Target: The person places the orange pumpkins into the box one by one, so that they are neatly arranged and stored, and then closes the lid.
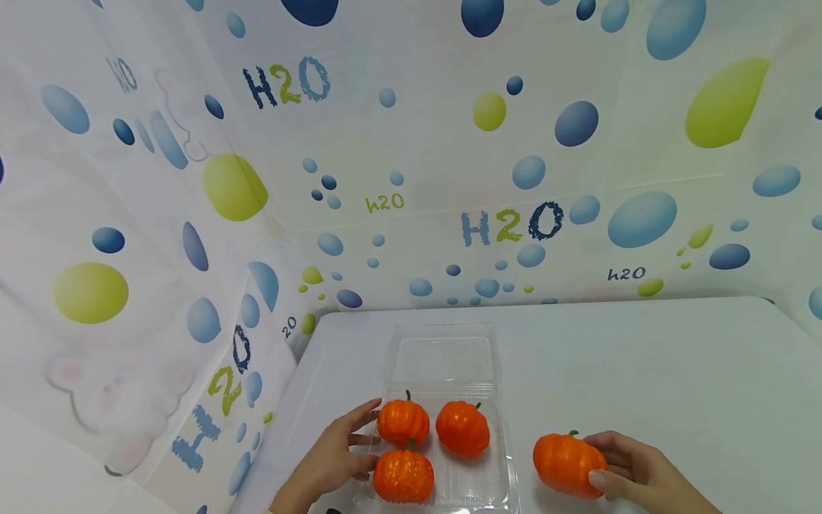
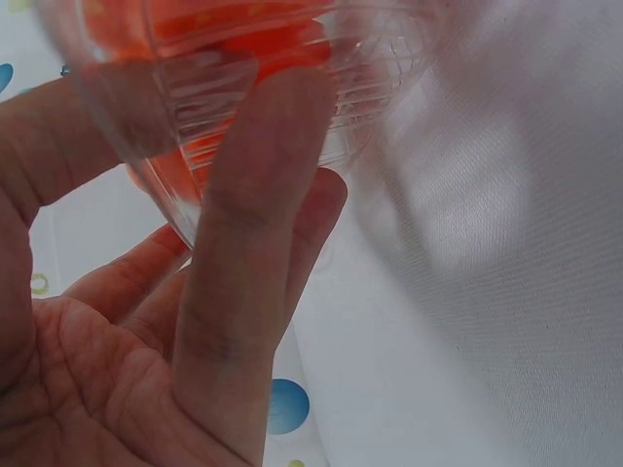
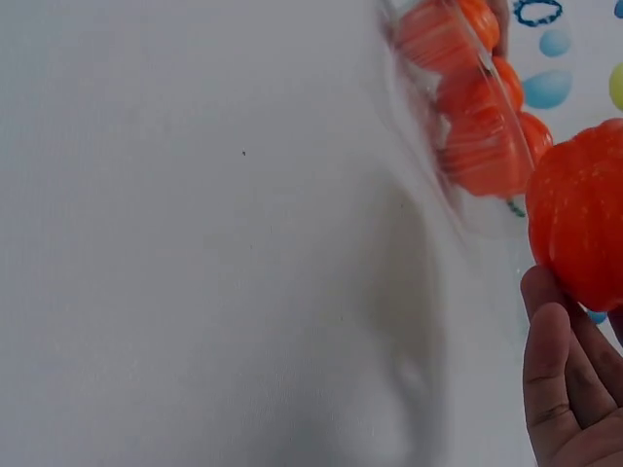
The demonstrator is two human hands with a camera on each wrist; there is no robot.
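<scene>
Head view: a clear plastic clamshell [image 1: 475, 485] sits on the white table [image 1: 693, 378], its lid [image 1: 443, 360] folded back on the far side. Its base holds three orange pumpkins: a left rear pumpkin [image 1: 401, 422], a left front pumpkin [image 1: 403, 477] and a right rear pumpkin [image 1: 462, 430]. The front right part of the base shows bare, ribbed plastic. The left hand [image 1: 334, 450] grips the clamshell's left side, fingers spread. The right hand [image 1: 636, 475] holds a fourth pumpkin [image 1: 565, 465] between thumb and fingers, above the table, just beyond the container's right rim. White tabletop stretches to the right and back, its far edge running along a printed curtain [image 1: 437, 150].

Left wrist view: the clear wall passes between the fingers, with orange blurred behind it.

Right wrist view: fingers and thumb are at the fourth pumpkin; the filled clamshell lies beyond, with white table surface alongside.
</scene>
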